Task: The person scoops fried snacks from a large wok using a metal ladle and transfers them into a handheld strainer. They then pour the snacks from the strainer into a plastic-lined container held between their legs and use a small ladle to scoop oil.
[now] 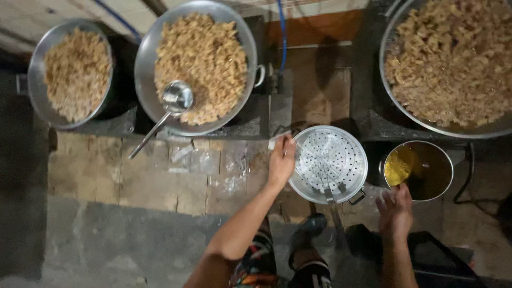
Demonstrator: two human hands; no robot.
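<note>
My left hand (281, 159) grips the left rim of a round perforated metal strainer (328, 162) held over the floor. My right hand (395, 210) hangs lower right with its fingers apart, just below a metal pot (441, 165) that holds dark oil and a yellow patch; whether it touches the pot's rim I cannot tell. Right of the strainer sits that pot. My legs and a dark shoe show beneath the strainer.
Three wide metal pans of fried golden pieces stand on burners: one at far left (40, 74), one in the middle (146, 53) with a ladle (173, 101) resting in it, one at upper right (386, 69). A blue hose (282, 37) runs down between them. Worn concrete floor below.
</note>
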